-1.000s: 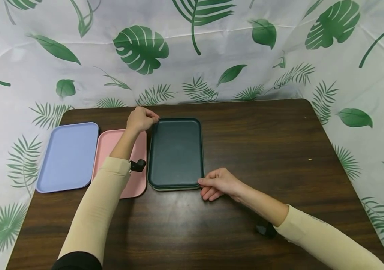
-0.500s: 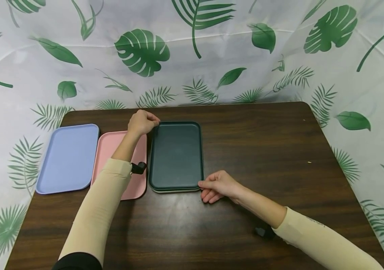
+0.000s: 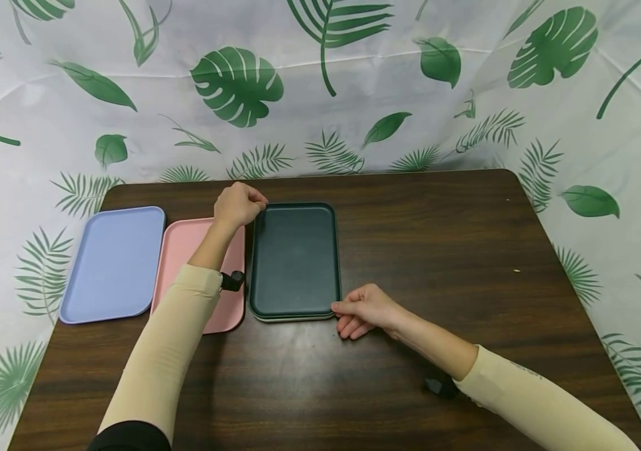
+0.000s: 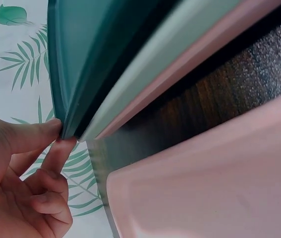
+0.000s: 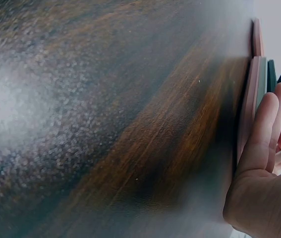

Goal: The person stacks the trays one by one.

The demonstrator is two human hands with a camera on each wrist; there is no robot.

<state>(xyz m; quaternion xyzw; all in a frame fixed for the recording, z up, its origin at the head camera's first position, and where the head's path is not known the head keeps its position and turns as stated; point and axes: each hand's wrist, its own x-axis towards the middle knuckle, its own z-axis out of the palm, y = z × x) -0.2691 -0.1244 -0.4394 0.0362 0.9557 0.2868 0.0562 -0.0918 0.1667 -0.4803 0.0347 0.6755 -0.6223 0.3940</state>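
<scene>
Left hand [image 3: 238, 205] pinches the dark green tray's [image 3: 295, 257] 11 o'clock corner, right hand [image 3: 367, 308] grips its 5 o'clock corner. Tray tops a stack mid-tabletop [image 3: 439, 250], pink tray [image 3: 181, 250] just beside at 9 o'clock.

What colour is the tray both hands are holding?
The top tray is dark green, clearest in the head view.

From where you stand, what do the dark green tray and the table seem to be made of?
The dark green tray looks like moulded plastic, matte: a uniform colour, a thin rounded rim, and it nests on similar trays. The table shows dark wood grain with soft glare, possibly laminate.
</scene>
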